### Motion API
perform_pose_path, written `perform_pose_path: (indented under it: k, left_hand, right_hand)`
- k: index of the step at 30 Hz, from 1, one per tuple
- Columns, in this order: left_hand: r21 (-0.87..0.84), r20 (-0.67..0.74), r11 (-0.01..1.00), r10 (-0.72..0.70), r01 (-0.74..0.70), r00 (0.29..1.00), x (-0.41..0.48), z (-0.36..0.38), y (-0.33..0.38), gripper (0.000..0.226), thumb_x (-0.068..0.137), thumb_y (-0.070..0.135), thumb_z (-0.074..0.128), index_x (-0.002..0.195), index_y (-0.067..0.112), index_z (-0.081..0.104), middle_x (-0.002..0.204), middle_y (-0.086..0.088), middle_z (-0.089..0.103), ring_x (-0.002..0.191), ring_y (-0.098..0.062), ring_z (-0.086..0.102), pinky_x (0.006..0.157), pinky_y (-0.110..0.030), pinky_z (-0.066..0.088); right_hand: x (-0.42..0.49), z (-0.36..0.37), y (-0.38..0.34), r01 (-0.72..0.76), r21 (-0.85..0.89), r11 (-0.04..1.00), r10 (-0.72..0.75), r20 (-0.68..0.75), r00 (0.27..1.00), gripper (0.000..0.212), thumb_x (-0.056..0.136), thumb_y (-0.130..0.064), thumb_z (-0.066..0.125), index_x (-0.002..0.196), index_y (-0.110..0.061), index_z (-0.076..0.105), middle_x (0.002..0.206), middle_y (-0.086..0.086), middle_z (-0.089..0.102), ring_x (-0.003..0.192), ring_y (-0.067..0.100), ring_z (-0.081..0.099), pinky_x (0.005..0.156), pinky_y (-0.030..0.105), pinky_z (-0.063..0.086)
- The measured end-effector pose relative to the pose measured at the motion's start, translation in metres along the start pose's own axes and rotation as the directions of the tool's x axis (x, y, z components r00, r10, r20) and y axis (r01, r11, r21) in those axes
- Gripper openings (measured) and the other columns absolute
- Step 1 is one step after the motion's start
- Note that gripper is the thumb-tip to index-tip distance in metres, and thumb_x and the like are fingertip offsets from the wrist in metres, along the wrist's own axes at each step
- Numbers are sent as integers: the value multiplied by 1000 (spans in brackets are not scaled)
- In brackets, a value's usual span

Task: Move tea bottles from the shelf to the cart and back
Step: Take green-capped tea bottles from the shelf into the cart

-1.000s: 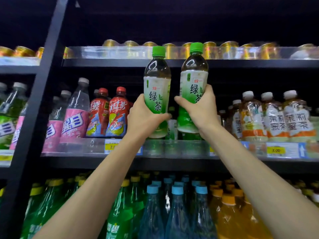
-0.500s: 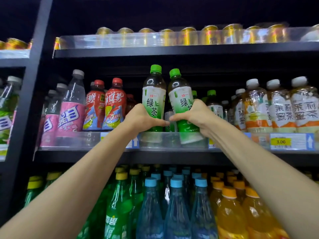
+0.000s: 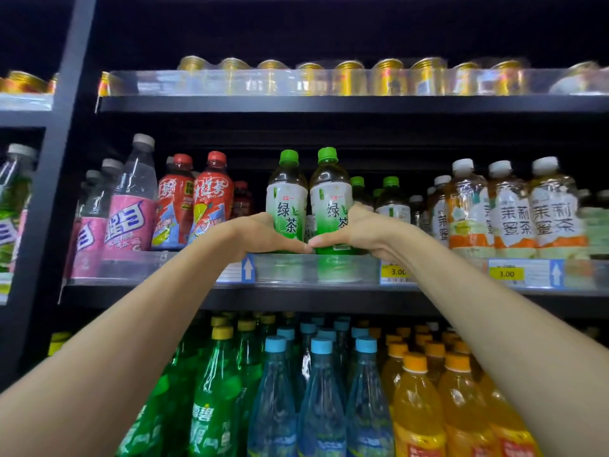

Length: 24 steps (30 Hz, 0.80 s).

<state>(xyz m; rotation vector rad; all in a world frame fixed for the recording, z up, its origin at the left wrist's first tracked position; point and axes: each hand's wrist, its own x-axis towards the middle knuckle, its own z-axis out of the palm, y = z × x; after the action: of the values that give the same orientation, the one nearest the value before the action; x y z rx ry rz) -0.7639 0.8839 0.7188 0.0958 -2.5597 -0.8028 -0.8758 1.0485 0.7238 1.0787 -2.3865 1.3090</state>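
Two green-capped tea bottles stand upright side by side at the front of the middle shelf, behind its clear lip. My left hand grips the lower part of the left tea bottle. The right tea bottle is held low down by my right hand. My two thumbs nearly touch in front of the bottles. More green-capped tea bottles stand further back on the same shelf. No cart is in view.
Red tea bottles and pink-labelled bottles stand left of the green tea; white-capped jasmine tea bottles stand right. Gold cans line the top shelf. Green, blue and orange bottles fill the shelf below.
Both hands have come down and forward with the two tea bottles, from raised in front of the upper shelf to standing upright on the middle shelf. The right bottle has straightened from its tilt.
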Motion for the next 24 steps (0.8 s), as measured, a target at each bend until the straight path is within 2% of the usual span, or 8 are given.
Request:
perform_pose_path:
  k: [4, 7, 8, 11, 13, 15, 20, 24]
  left_hand:
    - [-16, 19, 999, 31, -31, 999, -5, 1, 2, 18, 89, 26, 75, 97, 22, 60, 102, 6, 62, 104, -10, 54, 90, -25, 35]
    - [17, -28, 999, 31, -31, 999, -2, 3, 0, 23, 85, 33, 79, 96, 20, 63, 99, 2, 66, 92, -9, 59, 89, -29, 42]
    - [17, -51, 999, 37, -36, 998, -2, 4, 0, 30, 82, 36, 81, 102, 18, 67, 101, -2, 68, 97, -15, 63, 93, -31, 46]
    - [9, -153, 998, 58, -57, 987, 1, 10, -4, 69, 72, 38, 87, 126, 7, 57, 112, -7, 68, 109, -24, 64, 100, -38, 51]
    - [3, -269, 994, 103, -106, 958, 0, 9, -5, 121, 57, 44, 95, 149, 7, 26, 132, -9, 56, 119, -23, 58, 103, -38, 48]
    - [49, -355, 975, 221, -218, 908, -5, 7, -5, 143, 54, 41, 96, 158, 20, 0, 149, -13, 38, 128, -27, 50, 109, -41, 43]
    - [306, -372, 893, 432, -330, 822, -8, -1, -6, 124, 68, 30, 91, 158, 34, 6, 151, -9, 26, 130, -32, 46, 105, -39, 44]
    - [319, -349, 888, 435, -331, 830, 1, -3, -11, 124, 67, 36, 91, 157, 38, 7, 147, -9, 30, 125, -33, 50, 105, -45, 47]
  right_hand:
    - [-24, 2, -14, -61, -6, 998, 60, -44, 997, 136, 46, -49, 97, 152, -4, 24, 157, 9, 27, 141, 28, 35, 115, 47, 36]
    - [-24, 5, -13, -46, -9, 999, 45, -67, 997, 149, 29, -59, 96, 151, -5, 28, 155, 12, 31, 140, 29, 38, 114, 47, 39]
    - [-24, 5, -14, -41, -17, 999, 40, -74, 996, 153, 27, -61, 95, 152, -6, 25, 154, 12, 32, 141, 30, 38, 114, 47, 39]
    - [-33, 4, -13, 11, -90, 996, -26, -165, 986, 140, 57, -41, 96, 156, -7, 3, 158, 13, 22, 146, 30, 26, 116, 42, 33]
    - [-37, -1, -10, 113, -155, 981, -149, -245, 958, 140, 61, -34, 95, 158, -16, -5, 161, 9, 11, 148, 28, 20, 117, 44, 29]
    - [-41, -6, -9, 221, -221, 950, -272, -239, 932, 135, 65, -26, 93, 158, -26, -5, 161, 2, 4, 148, 28, 19, 117, 45, 31]
    - [-42, -17, -9, 338, -310, 889, -395, -144, 907, 126, 69, -18, 90, 160, -28, 3, 162, -8, 3, 149, 21, 19, 109, 26, 28]
    - [-32, -11, -10, 339, -396, 853, -422, -144, 895, 126, 67, -20, 92, 160, -30, 7, 163, -5, 5, 148, 23, 23, 113, 33, 31]
